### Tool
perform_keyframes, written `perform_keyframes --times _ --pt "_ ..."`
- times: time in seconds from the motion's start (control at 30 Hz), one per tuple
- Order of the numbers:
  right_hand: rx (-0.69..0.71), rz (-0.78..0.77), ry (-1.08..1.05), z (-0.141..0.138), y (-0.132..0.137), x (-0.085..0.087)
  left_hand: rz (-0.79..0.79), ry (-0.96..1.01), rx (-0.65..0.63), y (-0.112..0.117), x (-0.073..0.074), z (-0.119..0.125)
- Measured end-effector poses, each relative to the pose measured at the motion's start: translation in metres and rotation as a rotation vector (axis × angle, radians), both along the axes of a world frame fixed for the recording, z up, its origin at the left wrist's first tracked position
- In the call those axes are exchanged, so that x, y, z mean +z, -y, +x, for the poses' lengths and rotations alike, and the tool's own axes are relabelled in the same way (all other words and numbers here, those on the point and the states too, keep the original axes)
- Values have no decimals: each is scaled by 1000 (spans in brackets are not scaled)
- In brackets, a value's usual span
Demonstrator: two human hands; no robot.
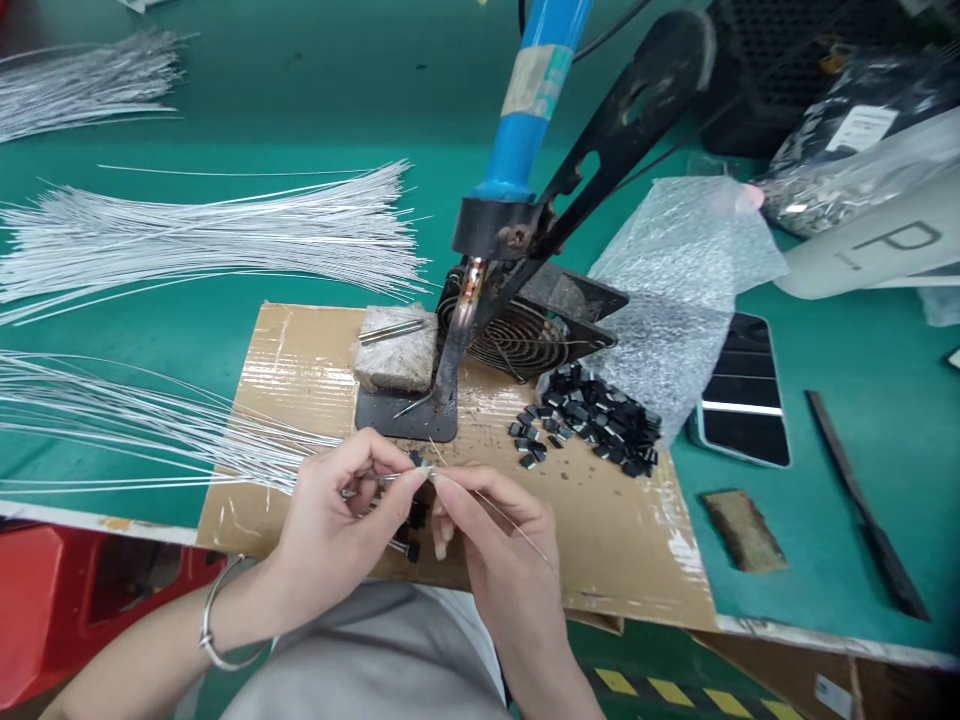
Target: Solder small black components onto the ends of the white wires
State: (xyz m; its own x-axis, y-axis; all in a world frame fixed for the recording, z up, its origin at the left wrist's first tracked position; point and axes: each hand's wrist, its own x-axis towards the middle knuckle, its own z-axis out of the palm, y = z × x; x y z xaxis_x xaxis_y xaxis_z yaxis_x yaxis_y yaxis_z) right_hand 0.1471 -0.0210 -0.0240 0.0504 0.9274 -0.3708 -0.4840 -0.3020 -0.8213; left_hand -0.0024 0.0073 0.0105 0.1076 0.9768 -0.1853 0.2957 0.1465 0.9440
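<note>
My left hand (341, 515) is closed in a pinch on a white wire, in front of the soldering iron. Its fingertips meet those of my right hand (499, 540), also closed, with a thin solder wire (517, 527) running across its fingers. The tiny piece between the fingertips is too small to make out. Behind my left hand lie loose white wires (172, 425); several small black connectors (410, 550) show below the fingers. The soldering iron (517, 150) hangs in a black stand (630, 120), its bent tip pointing down over a dark plate (375, 415) just beyond my hands.
A cardboard sheet (615, 560) covers the work area. On it are a pale block (396, 350), a small fan (517, 335) and a heap of black connectors (592, 415). Bubble wrap (667, 270), a phone (742, 390) and a flat dark tool (862, 500) lie right; wire bundles (217, 235) left.
</note>
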Motion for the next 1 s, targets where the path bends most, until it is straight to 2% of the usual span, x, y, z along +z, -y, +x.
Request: perform_keyframes --times 0.3,0.57,0.73,1.0 --pt "61 -84 -109 7 -7 4 3 -34 -81 1 0 -3" --pt "150 -153 -102 14 -9 6 16 -88 -119 0 2 -7" --pt "96 -118 -124 10 -9 2 24 -70 -83 1 0 -5" --pt "30 -132 -176 3 -6 6 81 -45 -7 5 -7 1"
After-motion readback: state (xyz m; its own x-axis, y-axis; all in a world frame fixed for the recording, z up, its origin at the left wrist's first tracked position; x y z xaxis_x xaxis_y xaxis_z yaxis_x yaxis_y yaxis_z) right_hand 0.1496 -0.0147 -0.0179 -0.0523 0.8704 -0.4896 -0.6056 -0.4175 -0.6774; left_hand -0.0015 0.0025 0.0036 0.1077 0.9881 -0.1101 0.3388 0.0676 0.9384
